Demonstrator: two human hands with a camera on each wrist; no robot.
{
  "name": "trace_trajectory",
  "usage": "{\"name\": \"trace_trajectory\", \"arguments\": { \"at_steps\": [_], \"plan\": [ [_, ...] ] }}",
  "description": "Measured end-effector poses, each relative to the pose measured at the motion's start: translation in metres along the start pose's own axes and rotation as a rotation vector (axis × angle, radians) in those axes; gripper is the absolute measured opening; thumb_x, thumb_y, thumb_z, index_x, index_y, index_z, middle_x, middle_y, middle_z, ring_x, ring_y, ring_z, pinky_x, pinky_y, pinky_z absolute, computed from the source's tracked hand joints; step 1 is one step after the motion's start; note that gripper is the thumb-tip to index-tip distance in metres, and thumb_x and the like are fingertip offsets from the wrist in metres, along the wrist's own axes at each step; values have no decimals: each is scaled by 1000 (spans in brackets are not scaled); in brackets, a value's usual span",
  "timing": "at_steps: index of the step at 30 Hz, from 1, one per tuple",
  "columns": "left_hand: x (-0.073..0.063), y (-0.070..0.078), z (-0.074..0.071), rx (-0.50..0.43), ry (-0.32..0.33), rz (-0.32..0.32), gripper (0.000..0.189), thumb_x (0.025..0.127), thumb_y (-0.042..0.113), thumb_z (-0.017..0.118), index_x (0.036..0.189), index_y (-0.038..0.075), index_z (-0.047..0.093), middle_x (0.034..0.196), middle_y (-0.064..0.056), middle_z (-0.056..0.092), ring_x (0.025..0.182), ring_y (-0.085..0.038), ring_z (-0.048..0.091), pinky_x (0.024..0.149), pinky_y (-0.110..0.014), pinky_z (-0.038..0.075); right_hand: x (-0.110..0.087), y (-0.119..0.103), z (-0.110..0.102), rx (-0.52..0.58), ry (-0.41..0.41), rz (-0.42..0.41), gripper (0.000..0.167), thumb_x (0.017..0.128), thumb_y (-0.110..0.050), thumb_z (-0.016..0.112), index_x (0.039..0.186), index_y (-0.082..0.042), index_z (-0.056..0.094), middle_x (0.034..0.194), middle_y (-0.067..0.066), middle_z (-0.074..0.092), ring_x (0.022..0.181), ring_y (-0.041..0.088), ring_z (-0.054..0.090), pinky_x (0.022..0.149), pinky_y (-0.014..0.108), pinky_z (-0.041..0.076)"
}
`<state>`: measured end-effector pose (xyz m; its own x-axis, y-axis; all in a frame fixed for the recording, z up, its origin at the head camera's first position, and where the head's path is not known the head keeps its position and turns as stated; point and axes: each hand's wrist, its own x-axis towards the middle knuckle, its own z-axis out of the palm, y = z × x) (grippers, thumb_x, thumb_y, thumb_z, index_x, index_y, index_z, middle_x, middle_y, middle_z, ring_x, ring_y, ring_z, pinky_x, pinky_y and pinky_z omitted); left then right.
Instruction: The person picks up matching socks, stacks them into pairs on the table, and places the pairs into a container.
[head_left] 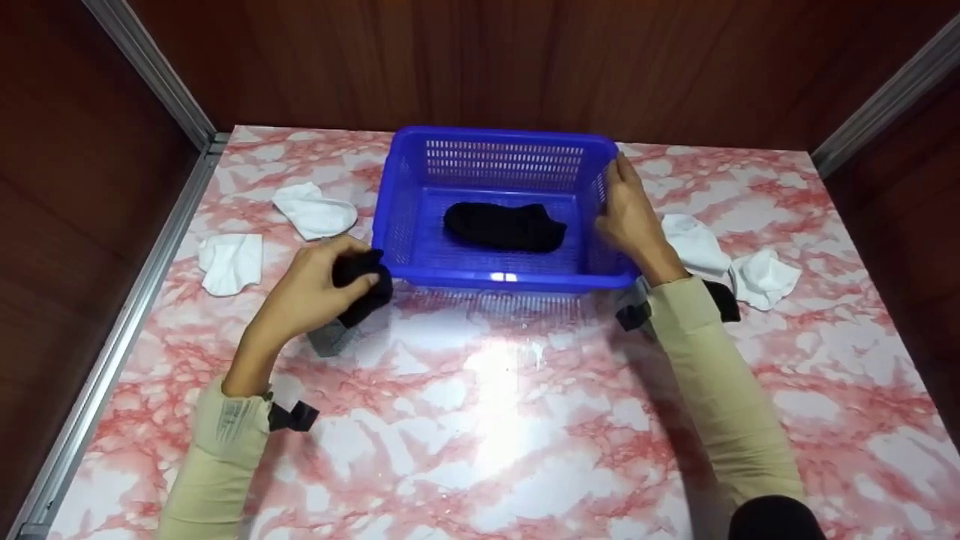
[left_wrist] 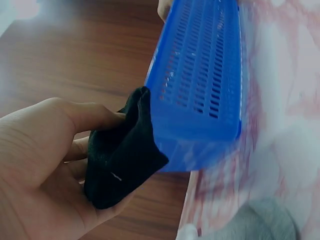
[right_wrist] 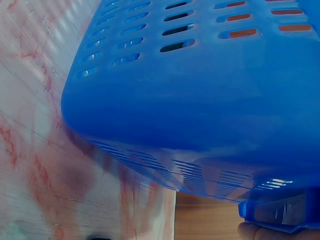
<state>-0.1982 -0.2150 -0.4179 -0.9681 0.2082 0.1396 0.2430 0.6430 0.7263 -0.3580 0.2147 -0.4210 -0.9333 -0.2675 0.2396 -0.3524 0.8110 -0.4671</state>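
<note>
My left hand pinches a folded black sock between thumb and fingers, just outside the front left corner of the blue basket. In the left wrist view the held black sock hangs beside the basket's perforated wall. With its fingers over the right rim, my right hand grips the basket. Inside, on the basket's floor, lies another black sock. A grey sock lies on the table, partly hidden under my left hand.
Two white socks lie left of the basket. On the right are two more white socks and a black item partly behind my sleeve. Wooden panels enclose the marbled table.
</note>
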Motion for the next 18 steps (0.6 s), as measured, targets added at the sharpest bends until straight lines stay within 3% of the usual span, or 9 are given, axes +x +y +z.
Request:
{"name": "trace_trajectory", "arguments": {
  "at_steps": [9, 13, 18],
  "plan": [
    [-12, 21, 25, -53, -97, 28, 31, 94, 19, 78, 123, 13, 70, 118, -14, 76, 103, -32, 71, 89, -48, 60, -1, -1, 0, -5, 5, -20, 86, 78, 8, 53, 159, 14, 25, 166, 40, 23, 158, 48, 25, 133, 51, 22],
    [-11, 28, 48, -79, -169, 73, 32, 95, 20, 76, 125, 11, 70, 119, -14, 75, 106, -32, 70, 94, -52, 59, -1, -1, -1, -8, 4, -21, 88, 77, 7, 53, 161, 11, 25, 167, 37, 24, 158, 48, 26, 132, 52, 24],
    [-8, 34, 84, -34, -273, 140, 33, 96, 23, 75, 126, 11, 70, 117, -10, 76, 105, -28, 70, 95, -48, 58, 0, 1, 0, 12, 16, -24, 85, 81, 6, 54, 161, 8, 27, 167, 36, 25, 158, 47, 26, 132, 52, 24]
  ]
}}
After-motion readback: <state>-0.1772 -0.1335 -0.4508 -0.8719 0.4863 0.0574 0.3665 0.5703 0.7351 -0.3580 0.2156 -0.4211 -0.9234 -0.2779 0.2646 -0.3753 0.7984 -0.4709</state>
